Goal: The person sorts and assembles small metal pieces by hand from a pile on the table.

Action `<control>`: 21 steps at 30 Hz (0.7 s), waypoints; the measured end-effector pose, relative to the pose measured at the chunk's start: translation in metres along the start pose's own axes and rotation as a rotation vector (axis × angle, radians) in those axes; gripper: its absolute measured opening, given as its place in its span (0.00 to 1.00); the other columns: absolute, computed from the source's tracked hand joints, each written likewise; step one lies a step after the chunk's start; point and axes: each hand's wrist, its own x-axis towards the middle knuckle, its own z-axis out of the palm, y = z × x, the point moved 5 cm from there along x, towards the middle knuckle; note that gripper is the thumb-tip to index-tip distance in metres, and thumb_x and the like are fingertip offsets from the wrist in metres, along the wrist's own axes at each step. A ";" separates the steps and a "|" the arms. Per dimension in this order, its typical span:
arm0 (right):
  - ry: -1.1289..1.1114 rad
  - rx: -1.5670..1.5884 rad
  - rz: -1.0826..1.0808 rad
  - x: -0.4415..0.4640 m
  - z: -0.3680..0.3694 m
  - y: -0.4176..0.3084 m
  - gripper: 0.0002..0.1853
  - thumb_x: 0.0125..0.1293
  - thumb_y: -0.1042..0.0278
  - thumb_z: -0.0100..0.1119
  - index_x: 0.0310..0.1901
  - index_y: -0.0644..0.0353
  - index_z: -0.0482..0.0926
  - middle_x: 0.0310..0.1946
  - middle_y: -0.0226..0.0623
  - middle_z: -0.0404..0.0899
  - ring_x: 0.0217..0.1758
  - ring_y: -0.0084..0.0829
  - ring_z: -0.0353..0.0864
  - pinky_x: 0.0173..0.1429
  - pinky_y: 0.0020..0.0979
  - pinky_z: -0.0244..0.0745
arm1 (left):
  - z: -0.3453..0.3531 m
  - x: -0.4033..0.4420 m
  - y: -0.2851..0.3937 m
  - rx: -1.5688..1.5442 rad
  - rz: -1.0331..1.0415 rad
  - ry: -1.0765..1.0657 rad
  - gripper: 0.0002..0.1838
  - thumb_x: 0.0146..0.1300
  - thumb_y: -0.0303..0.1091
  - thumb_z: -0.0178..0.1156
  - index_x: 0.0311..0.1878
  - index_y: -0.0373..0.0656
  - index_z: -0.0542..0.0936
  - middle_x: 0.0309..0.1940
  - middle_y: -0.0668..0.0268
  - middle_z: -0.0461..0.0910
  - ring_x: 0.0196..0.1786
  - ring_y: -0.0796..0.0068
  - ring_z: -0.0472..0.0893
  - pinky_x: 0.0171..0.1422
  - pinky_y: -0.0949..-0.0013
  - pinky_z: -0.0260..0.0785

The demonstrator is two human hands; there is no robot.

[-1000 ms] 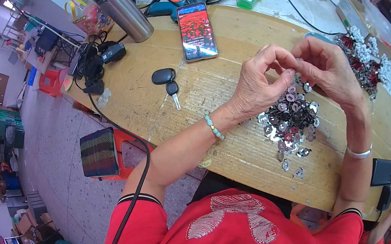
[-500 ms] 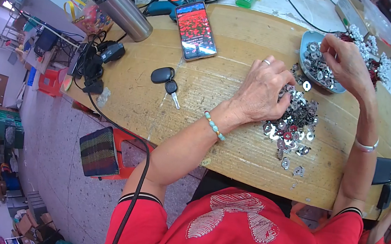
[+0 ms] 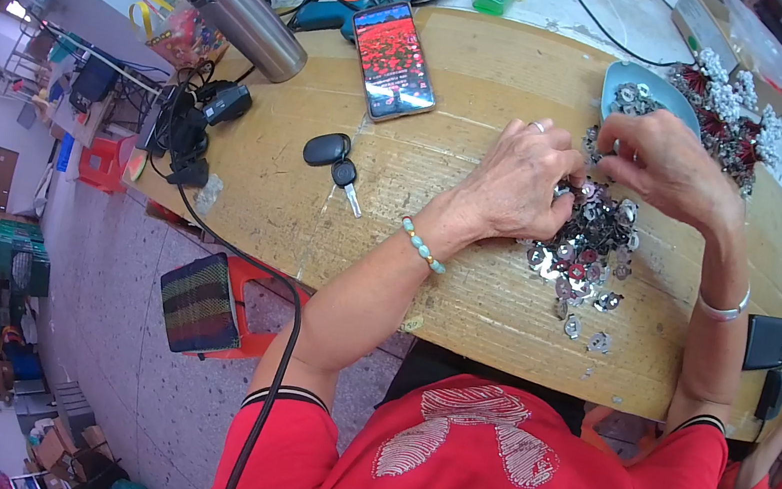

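A pile of small metal pieces (image 3: pixel 586 235) lies on the wooden table, silver, dark and some reddish. My left hand (image 3: pixel 525 182) rests at the left edge of this pile, fingers curled, its fingertips hidden among the pieces. Above the pile's upper right side is my right hand (image 3: pixel 666 166), its thumb and fingers bent together; whatever they hold is too small to name. Just beyond it stands a light blue dish (image 3: pixel 674 98) with more metal pieces (image 3: pixel 635 100), partly covered by my right hand.
A phone (image 3: pixel 394 61), a steel flask (image 3: pixel 237 13) and keys (image 3: pixel 345 175) lie on the table's left half. Beaded white-and-red decorations (image 3: pixel 725 107) are at the back right. A black cable (image 3: pixel 281 370) runs across my left arm. Another person's arm (image 3: pixel 774 444) shows at the right edge.
My hands were together above the pile, then parted. My right hand went over the dish and has since come back toward the pile, while my left hand moved down to the pieces.
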 end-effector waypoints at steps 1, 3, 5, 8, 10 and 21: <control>-0.001 -0.016 -0.020 -0.001 0.002 -0.005 0.09 0.58 0.67 0.66 0.34 0.64 0.82 0.25 0.50 0.80 0.33 0.49 0.82 0.40 0.44 0.76 | 0.000 0.000 -0.001 -0.001 -0.004 -0.011 0.08 0.50 0.31 0.64 0.34 0.41 0.84 0.32 0.58 0.78 0.42 0.55 0.77 0.52 0.55 0.69; -0.071 -0.024 0.010 0.002 0.009 -0.007 0.09 0.57 0.67 0.67 0.34 0.64 0.82 0.27 0.51 0.80 0.35 0.51 0.82 0.42 0.46 0.77 | -0.001 0.000 -0.003 -0.018 -0.007 -0.016 0.07 0.50 0.29 0.63 0.34 0.41 0.84 0.31 0.58 0.79 0.42 0.56 0.77 0.51 0.55 0.70; -0.052 -0.071 -0.055 0.002 0.021 -0.006 0.09 0.57 0.67 0.68 0.35 0.63 0.83 0.27 0.51 0.81 0.36 0.52 0.82 0.43 0.46 0.77 | -0.001 0.001 -0.004 -0.033 -0.008 -0.027 0.07 0.50 0.28 0.62 0.33 0.40 0.83 0.31 0.58 0.80 0.41 0.56 0.78 0.51 0.56 0.71; -0.131 -0.058 -0.034 0.008 0.029 -0.006 0.08 0.56 0.67 0.68 0.34 0.63 0.84 0.29 0.52 0.82 0.37 0.52 0.83 0.43 0.46 0.78 | 0.001 0.001 -0.007 -0.049 -0.007 -0.039 0.06 0.50 0.26 0.61 0.32 0.39 0.83 0.29 0.57 0.81 0.39 0.55 0.79 0.49 0.56 0.73; -0.169 -0.016 -0.019 0.010 0.033 -0.005 0.08 0.56 0.68 0.67 0.34 0.63 0.85 0.29 0.52 0.82 0.37 0.52 0.83 0.43 0.46 0.78 | 0.002 0.001 -0.009 -0.056 -0.005 -0.028 0.05 0.50 0.24 0.61 0.31 0.38 0.83 0.29 0.57 0.82 0.38 0.54 0.79 0.47 0.56 0.73; -0.305 0.134 -0.029 0.011 0.033 -0.008 0.08 0.54 0.73 0.66 0.37 0.64 0.84 0.30 0.48 0.84 0.37 0.49 0.85 0.44 0.44 0.79 | -0.002 0.002 -0.012 -0.062 -0.089 -0.017 0.06 0.50 0.27 0.59 0.31 0.39 0.83 0.29 0.57 0.81 0.38 0.54 0.79 0.47 0.55 0.73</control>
